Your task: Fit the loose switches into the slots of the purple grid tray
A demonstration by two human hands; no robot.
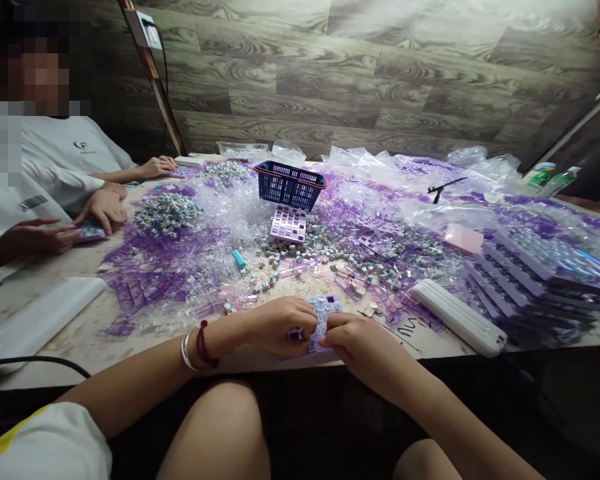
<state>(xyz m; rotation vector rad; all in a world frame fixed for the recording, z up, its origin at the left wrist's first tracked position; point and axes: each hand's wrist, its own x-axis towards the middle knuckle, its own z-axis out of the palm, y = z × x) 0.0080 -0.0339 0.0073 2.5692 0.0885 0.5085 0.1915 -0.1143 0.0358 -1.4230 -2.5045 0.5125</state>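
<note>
Both L hand (280,327) & R hand (361,343) fingers grasping purple tray (327,309), worn tabletop (83,337) w/ plastic clutter (180,263), wood-panel wall (380,73).

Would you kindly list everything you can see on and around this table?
basket: one, blue with red rim, far middle of the table
loose switches: many, grey-white, heaped left and centre
clear trays: many, purple, scattered left
stacked trays: several piles, purple, right
white bars: two, near edge, one left and one right
teal piece: one, centre-left
bottles: two, clear and green, far right
plastic bags: many, clear, far edge
co-worker's hands: three in view, left edge
switch tray: one, pale purple, near edge, held
left hand: grips the switch tray; silver bangle and red cord on the wrist
right hand: grips the switch tray's right side
</note>
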